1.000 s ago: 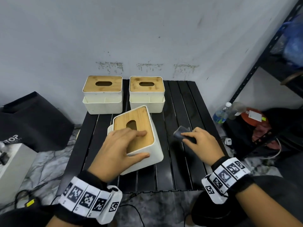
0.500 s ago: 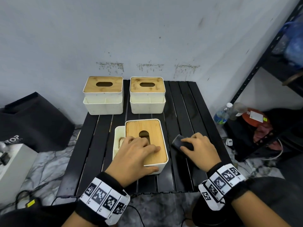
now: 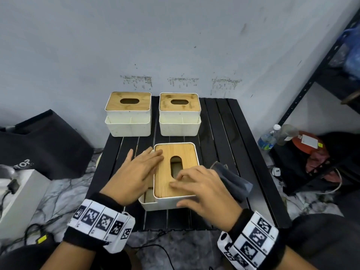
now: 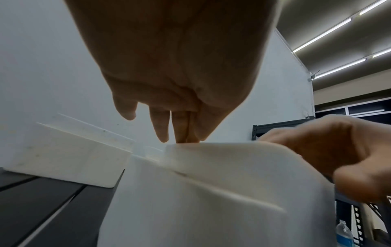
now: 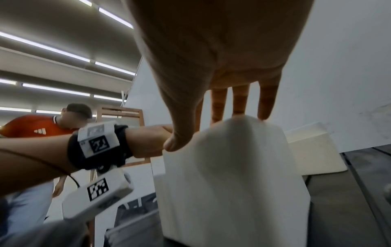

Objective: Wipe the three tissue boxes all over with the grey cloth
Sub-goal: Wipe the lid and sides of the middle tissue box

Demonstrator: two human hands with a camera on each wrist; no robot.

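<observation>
The near tissue box stands upright on the black slatted bench, its wooden lid up and the slot running away from the person. The left hand lies flat on the box's left side, fingers straight and close together, their tips on the left edge of the lid. The right hand rests over the near right corner of the lid with fingers loosely bent and spread, the thumb down against the near white wall; it holds nothing. In the left wrist view the left fingers reach down to the box's top edge, and in the right wrist view the right fingertips touch the top rim of the white wall. The grey cloth lies crumpled on the bench just right of this box, beside the right hand, free of both hands. The other two tissue boxes stand side by side at the far edge of the bench by the wall, the left one and the right one, both upright and well apart from the hands
</observation>
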